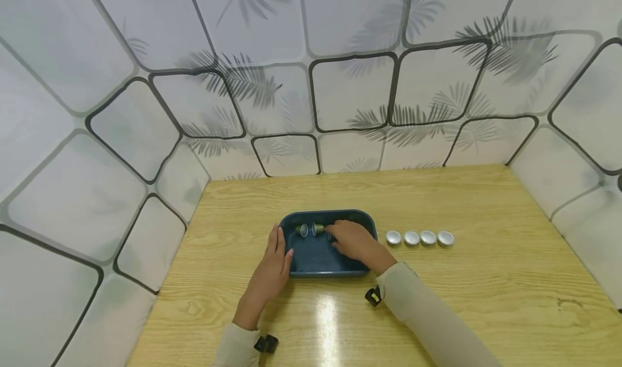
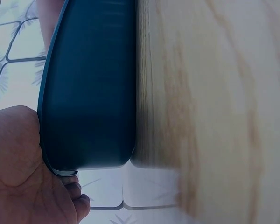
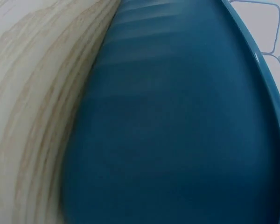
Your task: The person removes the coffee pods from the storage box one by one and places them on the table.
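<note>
1. Blue tray stands on the wooden table; wrist views cut it off.
2. Left hand, fingers straight, touches its left side.
3. Right hand is inside; fingertips are hidden, grip I cannot tell.
4. Silver-topped capsules, four, lie beside tray.
5. Green capsules, two visible, lie inside.

The tray is sitting on the table, pods are lying inside toward its back, and four more pods are standing rightward.
</note>
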`<action>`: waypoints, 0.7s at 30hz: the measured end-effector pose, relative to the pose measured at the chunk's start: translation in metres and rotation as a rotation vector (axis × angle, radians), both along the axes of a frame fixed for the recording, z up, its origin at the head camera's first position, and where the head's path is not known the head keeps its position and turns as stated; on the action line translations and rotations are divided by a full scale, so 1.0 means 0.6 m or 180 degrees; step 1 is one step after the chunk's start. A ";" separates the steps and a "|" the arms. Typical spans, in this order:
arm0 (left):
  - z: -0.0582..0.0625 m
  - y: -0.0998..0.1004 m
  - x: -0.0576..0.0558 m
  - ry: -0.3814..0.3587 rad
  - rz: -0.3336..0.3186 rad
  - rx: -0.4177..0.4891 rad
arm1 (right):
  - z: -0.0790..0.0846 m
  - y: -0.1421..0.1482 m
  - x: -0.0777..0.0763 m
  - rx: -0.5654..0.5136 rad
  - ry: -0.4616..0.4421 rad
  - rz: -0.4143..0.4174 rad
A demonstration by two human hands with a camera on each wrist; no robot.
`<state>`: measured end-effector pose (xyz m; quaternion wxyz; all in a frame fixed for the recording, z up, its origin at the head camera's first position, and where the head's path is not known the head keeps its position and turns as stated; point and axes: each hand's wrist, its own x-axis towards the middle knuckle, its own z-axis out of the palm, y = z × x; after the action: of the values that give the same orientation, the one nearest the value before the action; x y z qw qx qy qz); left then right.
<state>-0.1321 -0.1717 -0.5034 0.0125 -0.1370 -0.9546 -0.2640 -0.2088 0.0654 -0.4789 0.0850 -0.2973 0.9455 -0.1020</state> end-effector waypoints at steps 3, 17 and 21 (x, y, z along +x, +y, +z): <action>0.002 0.000 0.000 0.0010 0.0001 0.0002 | 0.003 0.000 0.002 -0.0098 -0.0096 -0.0070; 0.002 0.001 -0.001 0.0022 0.0013 -0.0017 | -0.005 0.003 0.004 -0.0292 0.0010 -0.0215; 0.002 0.001 -0.002 0.0020 0.0001 0.0001 | -0.004 0.005 0.003 -0.0436 -0.0079 -0.0246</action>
<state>-0.1331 -0.1712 -0.5024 0.0155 -0.1377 -0.9546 -0.2638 -0.2070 0.0684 -0.4815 0.0722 -0.2645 0.9459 -0.1734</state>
